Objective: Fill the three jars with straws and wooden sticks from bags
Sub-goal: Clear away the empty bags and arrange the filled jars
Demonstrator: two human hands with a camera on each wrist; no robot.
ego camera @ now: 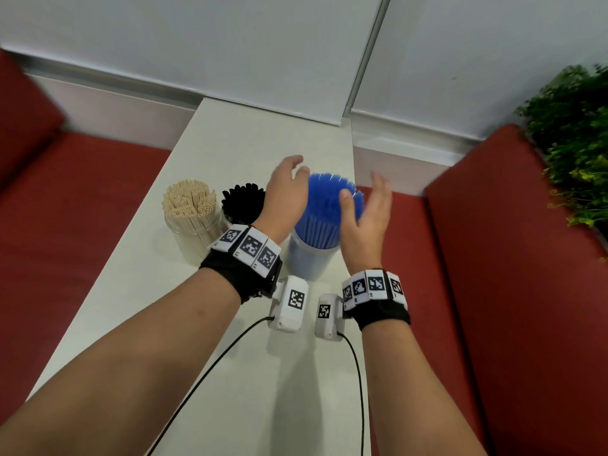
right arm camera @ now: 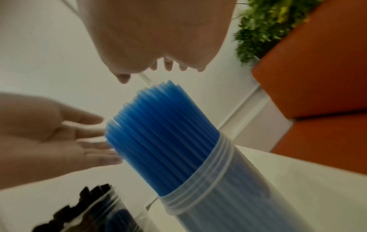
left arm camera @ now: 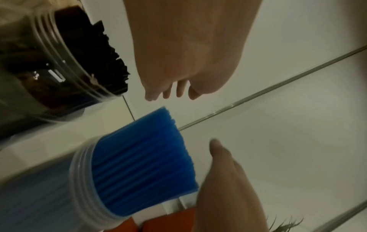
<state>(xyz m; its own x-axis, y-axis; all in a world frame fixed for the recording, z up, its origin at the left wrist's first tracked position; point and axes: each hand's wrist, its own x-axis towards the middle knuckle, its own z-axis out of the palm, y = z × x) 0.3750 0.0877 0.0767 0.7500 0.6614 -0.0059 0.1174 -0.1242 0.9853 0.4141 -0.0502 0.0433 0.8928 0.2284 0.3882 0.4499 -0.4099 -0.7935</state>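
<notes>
Both open hands [ego camera: 329, 205] flank the blue straws [ego camera: 329, 209].

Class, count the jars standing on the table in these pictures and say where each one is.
3. The jar of pale sticks stands on the left, the jar of black straws in the middle, and the jar of blue straws on the right, between the two hands. None seems hidden.
</notes>
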